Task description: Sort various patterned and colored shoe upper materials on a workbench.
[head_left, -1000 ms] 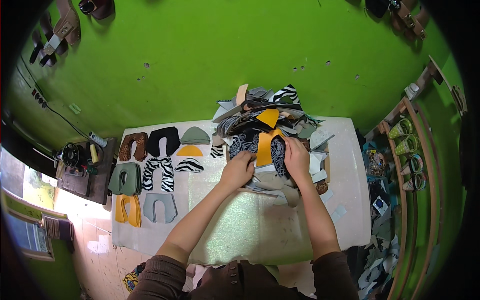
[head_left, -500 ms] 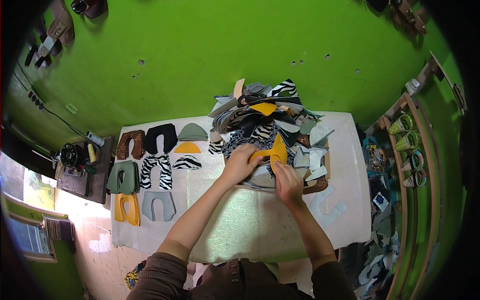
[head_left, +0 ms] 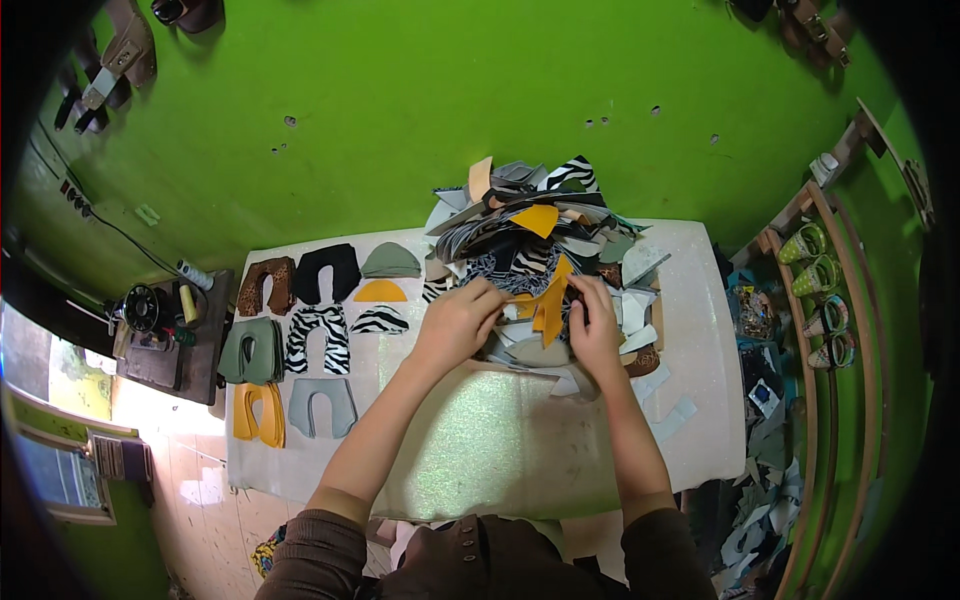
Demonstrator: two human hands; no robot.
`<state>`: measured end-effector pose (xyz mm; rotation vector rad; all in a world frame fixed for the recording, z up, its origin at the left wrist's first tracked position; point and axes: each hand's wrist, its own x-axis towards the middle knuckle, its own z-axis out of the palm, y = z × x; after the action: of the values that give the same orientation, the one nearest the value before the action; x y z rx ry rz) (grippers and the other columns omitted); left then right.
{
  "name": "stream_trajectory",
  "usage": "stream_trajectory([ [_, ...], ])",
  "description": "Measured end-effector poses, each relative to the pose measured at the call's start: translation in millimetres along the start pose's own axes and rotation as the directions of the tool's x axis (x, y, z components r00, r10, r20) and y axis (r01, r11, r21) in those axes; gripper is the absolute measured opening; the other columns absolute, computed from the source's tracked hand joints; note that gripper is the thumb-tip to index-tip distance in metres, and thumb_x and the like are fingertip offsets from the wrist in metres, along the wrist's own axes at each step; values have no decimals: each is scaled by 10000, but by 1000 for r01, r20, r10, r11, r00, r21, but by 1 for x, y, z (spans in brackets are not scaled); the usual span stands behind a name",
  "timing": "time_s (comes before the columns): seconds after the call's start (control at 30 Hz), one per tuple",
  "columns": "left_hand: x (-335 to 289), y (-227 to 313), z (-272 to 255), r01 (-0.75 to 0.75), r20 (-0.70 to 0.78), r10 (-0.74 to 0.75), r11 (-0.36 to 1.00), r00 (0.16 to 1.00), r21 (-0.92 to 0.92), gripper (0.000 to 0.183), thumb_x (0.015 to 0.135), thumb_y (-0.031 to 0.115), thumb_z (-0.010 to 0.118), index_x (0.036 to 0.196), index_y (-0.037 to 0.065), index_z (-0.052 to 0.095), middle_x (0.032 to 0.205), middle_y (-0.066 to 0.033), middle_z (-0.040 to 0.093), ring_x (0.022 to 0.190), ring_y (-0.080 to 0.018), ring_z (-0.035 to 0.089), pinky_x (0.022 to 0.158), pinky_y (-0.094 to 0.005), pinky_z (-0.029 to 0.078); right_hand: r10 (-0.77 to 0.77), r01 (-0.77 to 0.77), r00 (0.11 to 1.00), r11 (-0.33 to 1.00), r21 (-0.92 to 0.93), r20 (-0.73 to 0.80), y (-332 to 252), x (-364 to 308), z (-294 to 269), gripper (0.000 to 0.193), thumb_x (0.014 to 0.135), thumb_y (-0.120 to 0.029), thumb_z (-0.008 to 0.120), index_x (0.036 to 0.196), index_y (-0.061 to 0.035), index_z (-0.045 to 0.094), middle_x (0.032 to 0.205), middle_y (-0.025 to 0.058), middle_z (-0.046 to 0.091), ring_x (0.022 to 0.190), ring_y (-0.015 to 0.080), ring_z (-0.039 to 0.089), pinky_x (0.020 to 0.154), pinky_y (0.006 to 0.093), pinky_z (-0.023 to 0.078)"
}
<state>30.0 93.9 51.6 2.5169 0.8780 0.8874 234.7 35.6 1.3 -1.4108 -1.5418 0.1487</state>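
Pinched by the right hand [head_left: 596, 320] and, apparently, the left hand [head_left: 455, 322], the yellow piece [head_left: 549, 312] is held over the scrap heap [head_left: 485, 238]; its spreading seems in progress, and light tension is called for.

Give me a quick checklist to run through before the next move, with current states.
1. Left hand holding the yellow piece: ok, at its left end.
2. Right hand gripping that piece: cannot tell; fingertips are at its right side.
3. Yellow piece flat: not ok, it is bent.
4. Yellow stack on the table: ok, at the left.
5. Scrap pile tidy: not ok, mixed and jumbled.
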Motion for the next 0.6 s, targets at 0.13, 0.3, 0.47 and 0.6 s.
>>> stream_trajectory([
  [0.13,2,-2,-13,77,-158,-84,996,984,-50,120,793,102,555,898,53,583,818,-92,573,702,-273,576,592,-324,470,-107,128,990,957,-259,94,-1,27,-2,411,718,35,500,1115,-68,515,1099,131,495,1034,324,454,882,403,373],
  [0.3,-3,-12,-8,464,-3,-496,814,868,-350,214,850,127,499,1047,50,534,853,-134,623,633,-207,593,567,-279,452,-197,314,933,853,-417,302,20,48,4,188,729,-80,578,916,-93,578,1024,54,552,1043,256,467,849,406,385],
  [0.47,-10,-21,-5,378,65,-505,549,861,-746,313,893,-14,327,1166,32,472,985,-110,583,874,-159,597,797,-243,444,-180,275,933,916,-293,313,10,53,-8,76,754,-110,570,820,-77,556,840,80,579,888,261,530,805,370,398],
  [0.6,-6,-19,-9,383,92,-425,676,901,-630,316,878,-12,324,1154,-3,478,1056,-95,565,1025,-152,514,925,-252,343,-143,165,971,980,-106,193,-8,58,-24,78,765,-85,563,818,-32,541,802,104,570,809,280,544,744,343,424],
])
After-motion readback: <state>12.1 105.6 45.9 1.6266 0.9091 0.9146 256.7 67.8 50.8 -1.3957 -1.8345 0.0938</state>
